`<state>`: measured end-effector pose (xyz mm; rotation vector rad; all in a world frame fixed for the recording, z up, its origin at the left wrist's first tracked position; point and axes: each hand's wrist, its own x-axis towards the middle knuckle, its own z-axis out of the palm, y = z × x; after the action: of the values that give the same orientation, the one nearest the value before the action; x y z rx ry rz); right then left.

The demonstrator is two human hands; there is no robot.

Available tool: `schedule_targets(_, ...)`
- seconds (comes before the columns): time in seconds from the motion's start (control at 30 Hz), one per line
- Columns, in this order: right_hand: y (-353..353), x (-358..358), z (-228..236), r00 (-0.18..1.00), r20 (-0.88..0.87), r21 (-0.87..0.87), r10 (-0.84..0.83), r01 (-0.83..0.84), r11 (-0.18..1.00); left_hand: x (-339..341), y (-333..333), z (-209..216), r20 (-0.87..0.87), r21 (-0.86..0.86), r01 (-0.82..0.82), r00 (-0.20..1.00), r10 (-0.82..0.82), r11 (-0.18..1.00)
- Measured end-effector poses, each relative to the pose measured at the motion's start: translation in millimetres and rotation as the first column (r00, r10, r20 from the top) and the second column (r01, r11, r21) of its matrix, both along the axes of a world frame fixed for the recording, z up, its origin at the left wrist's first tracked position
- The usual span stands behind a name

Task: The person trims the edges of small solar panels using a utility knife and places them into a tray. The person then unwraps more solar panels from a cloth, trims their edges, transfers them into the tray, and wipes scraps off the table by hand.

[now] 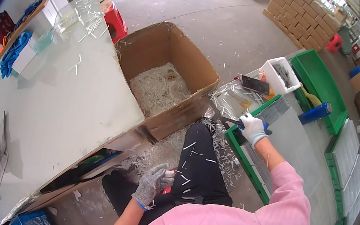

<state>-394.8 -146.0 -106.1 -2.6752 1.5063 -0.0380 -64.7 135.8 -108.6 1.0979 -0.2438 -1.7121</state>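
Note:
My right hand [254,129], in a white glove, is closed around a blue-handled tool [234,121] whose dark, narrow end points left. It hovers over the near left corner of a green tray [248,162] that holds clear flat pieces [273,111]. My left hand [155,185], in a grey knit glove, rests by my lap with its fingers curled. Whatever it may hold is hidden; a bit of red shows beside it. White strips lie on my dark trousers [199,164].
A large cardboard box [180,112] of shredded strips stands ahead, beside a white table [79,109]. To the right are a phone [255,85], a white bin [273,76], a blue roll [315,113] and a green crate [321,89]. Scraps litter the floor [160,145].

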Motion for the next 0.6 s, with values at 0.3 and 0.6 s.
schedule_targets(0.3, -23, -8, 16, 0.865, 0.387, 0.089, -0.319, 0.309, 0.947, 3, 7, 11, 0.149, -0.022, -0.005, 0.989, 0.008, 1.000)
schedule_targets(0.6, 61, 117, 98, 0.090, 0.735, 0.611, -0.672, -0.516, 0.600, -23, -6, 41, 0.456, -0.069, 0.053, 0.890, -0.016, 0.996)
